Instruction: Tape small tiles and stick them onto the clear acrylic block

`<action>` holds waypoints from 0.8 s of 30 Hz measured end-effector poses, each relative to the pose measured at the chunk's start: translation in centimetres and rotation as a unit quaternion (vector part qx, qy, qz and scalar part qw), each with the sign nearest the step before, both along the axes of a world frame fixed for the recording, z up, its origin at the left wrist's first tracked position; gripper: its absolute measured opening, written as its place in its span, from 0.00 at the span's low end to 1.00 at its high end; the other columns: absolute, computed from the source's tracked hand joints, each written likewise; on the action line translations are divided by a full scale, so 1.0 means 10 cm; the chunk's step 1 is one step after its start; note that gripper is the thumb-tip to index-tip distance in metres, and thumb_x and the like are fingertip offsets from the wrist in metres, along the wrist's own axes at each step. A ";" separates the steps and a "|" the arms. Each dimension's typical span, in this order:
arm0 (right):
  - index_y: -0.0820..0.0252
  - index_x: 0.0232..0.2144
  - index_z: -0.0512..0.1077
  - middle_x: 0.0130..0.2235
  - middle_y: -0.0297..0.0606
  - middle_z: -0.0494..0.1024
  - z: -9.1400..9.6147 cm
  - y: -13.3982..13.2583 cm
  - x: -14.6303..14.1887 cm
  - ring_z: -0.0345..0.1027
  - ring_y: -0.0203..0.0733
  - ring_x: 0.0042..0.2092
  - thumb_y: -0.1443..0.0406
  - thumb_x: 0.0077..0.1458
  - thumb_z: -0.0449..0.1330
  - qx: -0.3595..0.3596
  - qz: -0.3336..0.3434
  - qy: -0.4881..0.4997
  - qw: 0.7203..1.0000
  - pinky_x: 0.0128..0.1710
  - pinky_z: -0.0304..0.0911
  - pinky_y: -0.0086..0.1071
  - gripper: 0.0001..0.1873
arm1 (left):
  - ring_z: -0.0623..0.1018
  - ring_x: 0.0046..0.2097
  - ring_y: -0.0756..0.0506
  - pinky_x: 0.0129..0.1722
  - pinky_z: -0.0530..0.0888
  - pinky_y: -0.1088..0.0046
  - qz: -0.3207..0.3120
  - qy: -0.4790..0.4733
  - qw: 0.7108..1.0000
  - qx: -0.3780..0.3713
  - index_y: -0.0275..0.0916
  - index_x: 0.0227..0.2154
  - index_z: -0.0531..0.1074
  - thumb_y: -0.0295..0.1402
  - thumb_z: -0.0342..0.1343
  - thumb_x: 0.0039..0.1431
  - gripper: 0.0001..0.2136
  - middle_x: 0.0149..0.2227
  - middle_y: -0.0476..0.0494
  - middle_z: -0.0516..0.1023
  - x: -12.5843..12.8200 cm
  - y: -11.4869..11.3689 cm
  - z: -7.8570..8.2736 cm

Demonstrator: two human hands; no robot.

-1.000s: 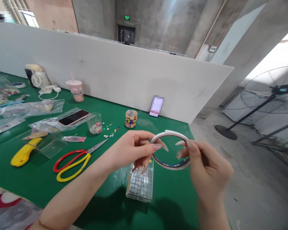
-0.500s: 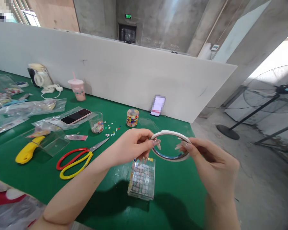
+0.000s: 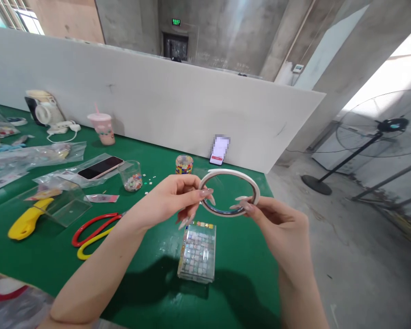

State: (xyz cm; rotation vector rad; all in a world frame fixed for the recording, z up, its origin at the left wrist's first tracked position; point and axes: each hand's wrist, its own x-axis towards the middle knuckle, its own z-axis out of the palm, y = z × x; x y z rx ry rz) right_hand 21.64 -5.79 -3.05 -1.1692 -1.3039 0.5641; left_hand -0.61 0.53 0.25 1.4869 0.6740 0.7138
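A thin white roll of tape (image 3: 230, 172) is held up above the green table between both my hands. My left hand (image 3: 169, 196) pinches its left side between thumb and fingers. On the opposite side, my right hand (image 3: 282, 224) grips the rim with the thumb inside the ring. Below the roll lies a clear box (image 3: 197, 256) with pale mosaic squares and a row of coloured ones along its far edge. Behind my left hand stands a round container (image 3: 184, 163) covered in coloured tiles, its lower part hidden.
Red-and-yellow scissors (image 3: 96, 228), partly behind my left forearm, lie near a yellow-handled tool (image 3: 30, 219) and a clear acrylic piece (image 3: 68, 205). A cup of tiles (image 3: 132, 178), a phone (image 3: 100, 167) and a pink tumbler (image 3: 102, 130) stand or lie farther back. A white partition (image 3: 157, 105) borders the table.
Both hands have raised the roll of tape slightly and tilted it, so its ring looks rounder. The whole view has shifted a little, and the tiled container is now more covered.
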 end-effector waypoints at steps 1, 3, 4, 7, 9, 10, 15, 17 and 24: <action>0.48 0.28 0.82 0.30 0.27 0.85 0.00 0.00 0.00 0.81 0.33 0.33 0.64 0.50 0.70 0.003 0.012 0.009 1.000 0.35 0.75 0.18 0.03 | 0.67 0.16 0.59 0.18 0.64 0.86 -0.002 0.002 1.000 0.000 0.34 0.30 0.70 0.35 0.57 0.64 0.09 0.15 0.57 0.69 0.00 0.01 0.01; 0.48 0.28 0.81 0.30 0.27 0.85 0.00 0.01 0.01 0.80 0.32 0.33 0.64 0.52 0.69 0.000 0.060 0.028 0.998 0.35 0.75 0.19 0.03 | 0.66 0.15 0.59 0.17 0.64 0.86 -0.007 0.004 1.000 -0.002 0.34 0.30 0.70 0.35 0.57 0.64 0.10 0.15 0.58 0.69 0.00 0.01 0.01; 0.49 0.29 0.81 0.30 0.27 0.85 0.00 0.01 0.02 0.80 0.32 0.33 0.64 0.54 0.68 -0.005 0.087 0.037 0.996 0.35 0.75 0.19 0.03 | 0.66 0.15 0.59 0.17 0.64 0.87 -0.012 0.005 1.000 -0.005 0.34 0.29 0.70 0.35 0.57 0.64 0.10 0.15 0.58 0.68 0.00 0.02 0.01; 0.48 0.38 0.80 0.36 0.29 0.85 0.01 0.01 0.02 0.80 0.33 0.38 0.60 0.59 0.64 -0.004 0.135 0.060 0.989 0.40 0.75 0.22 0.05 | 0.66 0.15 0.59 0.16 0.64 0.87 -0.032 0.021 0.999 -0.011 0.35 0.29 0.70 0.37 0.58 0.63 0.11 0.14 0.58 0.69 0.02 0.01 0.01; 0.47 0.43 0.79 0.37 0.31 0.85 0.01 -0.01 0.00 0.79 0.33 0.40 0.58 0.62 0.61 0.009 0.120 0.069 0.990 0.41 0.74 0.23 0.09 | 0.67 0.15 0.58 0.16 0.64 0.87 -0.045 0.038 0.998 -0.011 0.36 0.28 0.69 0.37 0.58 0.63 0.11 0.15 0.57 0.69 0.04 0.00 0.01; 0.48 0.42 0.79 0.35 0.30 0.85 0.01 -0.02 -0.01 0.79 0.33 0.39 0.59 0.63 0.60 0.012 0.108 0.070 0.992 0.40 0.74 0.23 0.08 | 0.67 0.15 0.58 0.16 0.64 0.87 -0.050 0.045 0.998 -0.012 0.36 0.27 0.69 0.37 0.58 0.63 0.12 0.15 0.57 0.69 0.05 0.00 0.00; 0.52 0.33 0.78 0.23 0.26 0.76 0.03 -0.05 -0.01 0.77 0.31 0.32 0.61 0.63 0.60 -0.008 0.098 0.078 0.992 0.33 0.72 0.20 0.08 | 0.67 0.15 0.58 0.15 0.64 0.87 -0.060 0.053 0.997 -0.020 0.37 0.28 0.70 0.38 0.59 0.62 0.12 0.15 0.57 0.69 0.07 -0.02 -0.02; 0.52 0.33 0.77 0.24 0.27 0.76 0.04 -0.05 0.01 0.76 0.30 0.32 0.60 0.64 0.59 -0.023 0.107 0.068 0.992 0.34 0.71 0.20 0.09 | 0.68 0.16 0.58 0.15 0.64 0.87 -0.052 0.064 0.996 -0.019 0.37 0.27 0.69 0.38 0.60 0.61 0.12 0.15 0.57 0.70 0.09 -0.04 -0.02; 0.50 0.42 0.77 0.26 0.28 0.75 0.09 -0.14 -0.05 0.70 0.30 0.27 0.54 0.65 0.55 -0.044 0.141 0.050 0.988 0.28 0.69 0.23 0.13 | 0.67 0.18 0.57 0.18 0.64 0.86 -0.050 0.128 0.989 0.056 0.37 0.29 0.69 0.39 0.55 0.65 0.12 0.16 0.58 0.69 0.16 -0.14 -0.03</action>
